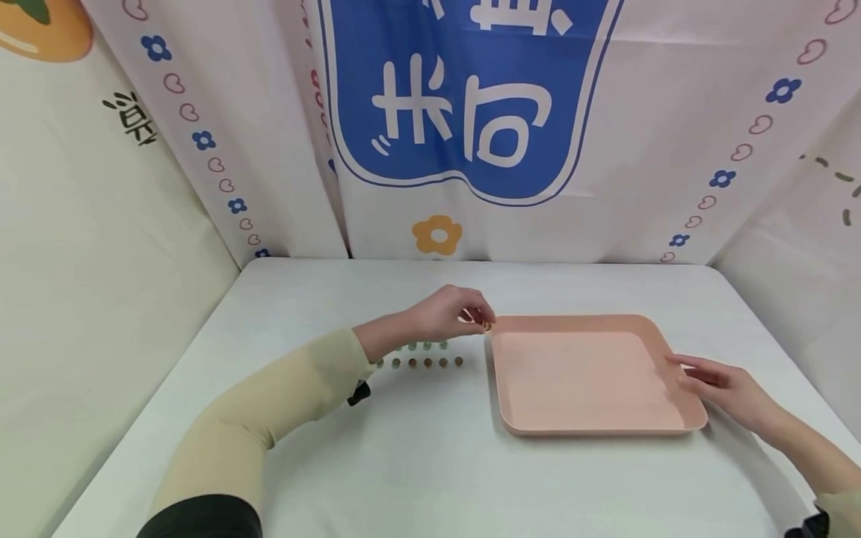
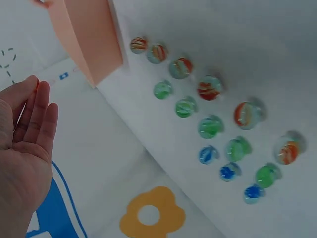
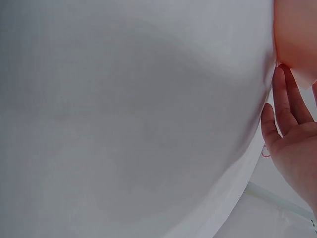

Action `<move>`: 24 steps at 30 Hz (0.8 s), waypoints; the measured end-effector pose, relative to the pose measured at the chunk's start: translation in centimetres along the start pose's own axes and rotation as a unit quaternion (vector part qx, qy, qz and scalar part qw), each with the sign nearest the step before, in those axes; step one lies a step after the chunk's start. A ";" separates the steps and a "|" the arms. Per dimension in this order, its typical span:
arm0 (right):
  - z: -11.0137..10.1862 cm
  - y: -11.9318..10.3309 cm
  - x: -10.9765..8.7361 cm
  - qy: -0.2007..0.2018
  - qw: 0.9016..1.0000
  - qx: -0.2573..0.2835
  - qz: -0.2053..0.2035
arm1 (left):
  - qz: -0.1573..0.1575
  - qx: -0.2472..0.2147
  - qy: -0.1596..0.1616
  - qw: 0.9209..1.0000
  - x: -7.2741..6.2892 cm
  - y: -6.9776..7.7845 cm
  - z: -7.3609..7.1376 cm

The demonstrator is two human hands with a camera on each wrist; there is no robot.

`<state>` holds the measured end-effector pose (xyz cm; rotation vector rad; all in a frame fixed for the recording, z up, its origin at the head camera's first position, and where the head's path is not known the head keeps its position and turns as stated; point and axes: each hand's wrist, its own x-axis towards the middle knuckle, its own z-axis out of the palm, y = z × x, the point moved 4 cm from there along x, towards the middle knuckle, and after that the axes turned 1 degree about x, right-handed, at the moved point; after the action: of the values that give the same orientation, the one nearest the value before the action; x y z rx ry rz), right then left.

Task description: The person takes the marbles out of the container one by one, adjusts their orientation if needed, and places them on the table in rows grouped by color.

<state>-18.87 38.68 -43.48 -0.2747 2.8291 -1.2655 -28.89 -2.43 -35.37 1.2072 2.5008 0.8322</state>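
Note:
My left hand [image 1: 447, 312] hovers beside the tray's far left corner. Its thumb and fingertips pinch a small orange-brown marble [image 1: 487, 326], mostly hidden by the fingers. At the right side of the shallow pink tray [image 1: 578, 373], my right hand [image 1: 729, 392] holds the rim, with thumb and index finger over the edge and other fingers [image 3: 282, 101] against the outside. Left of the tray lie rows of glass marbles: several orange-red ones [image 2: 209, 88], several green ones [image 2: 210, 127] and three blue ones [image 2: 228, 172]. My left forearm covers part of these rows in the head view.
Tray and marbles rest on a white table [image 1: 430, 478]. A printed cloth [image 1: 437, 112] with a blue panel hangs behind its back edge. Pale side cloths [image 1: 87, 284] flank the table on left and right.

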 end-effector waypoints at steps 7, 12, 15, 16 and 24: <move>0.2 0.3 0.2 0.003 1.000 -0.004 -0.001 | -0.029 -0.022 0.003 0.999 -0.8 -2.5 0.7; 0.1 0.2 0.1 0.005 1.000 0.003 -0.003 | -0.034 -0.015 -0.028 0.999 -1.1 -3.6 1.9; 0.0 0.1 0.0 0.006 1.000 0.008 -0.004 | -0.040 0.000 -0.049 0.998 -1.1 -3.9 2.6; 0.0 0.1 0.0 0.006 1.000 0.009 -0.006 | -0.042 0.006 -0.056 0.998 -1.0 -4.0 2.8; 0.0 0.0 0.0 0.006 1.000 0.011 -0.002 | -0.065 0.014 -0.101 0.993 0.1 -4.5 4.3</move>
<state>-18.87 38.70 -43.50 -0.2730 2.8234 -1.3034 -29.93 -2.92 -41.49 1.0666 2.4033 0.6121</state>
